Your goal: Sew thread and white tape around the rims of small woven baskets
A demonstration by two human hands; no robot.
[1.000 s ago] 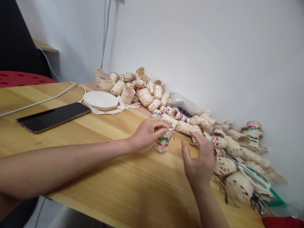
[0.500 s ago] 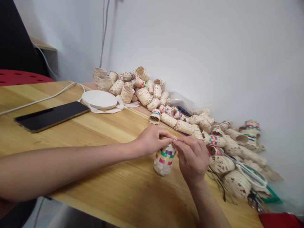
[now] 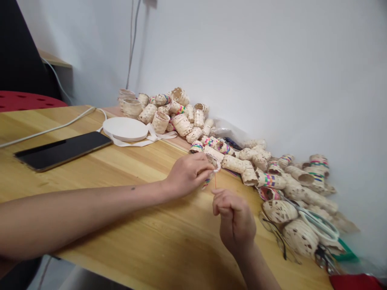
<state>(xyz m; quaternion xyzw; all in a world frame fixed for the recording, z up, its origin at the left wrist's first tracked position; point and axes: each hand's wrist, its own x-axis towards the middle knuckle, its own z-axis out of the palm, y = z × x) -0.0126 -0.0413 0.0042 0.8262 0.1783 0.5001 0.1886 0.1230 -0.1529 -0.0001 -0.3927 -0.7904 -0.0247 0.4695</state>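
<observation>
My left hand [image 3: 190, 173] is closed on the rim of a small woven cylinder [image 3: 214, 161], tilted so its open mouth shows. Most of its body is behind the fingers; a bit of coloured weave peeks out below them. From the rim a thin orange-red thread [image 3: 215, 180] runs down to my right hand [image 3: 234, 215]. That hand is curled with thumb and fingers together, just below and to the right of the cylinder, apart from it. The grip on the thread is partly hidden by the fingers.
Many woven cylinders [image 3: 234, 163] lie piled along the wall. White-handled scissors [image 3: 320, 225] and eyeglasses [image 3: 276, 233] lie at the right. A black phone [image 3: 63, 150], a white ribbon roll [image 3: 125, 129] and a white cable [image 3: 48, 128] are at the left. A red stool [image 3: 30, 100] stands behind.
The cylinder has gone from upright on the table to tilted with its mouth showing. My right hand has moved down, away from the rim, and the thread now shows between the hands.
</observation>
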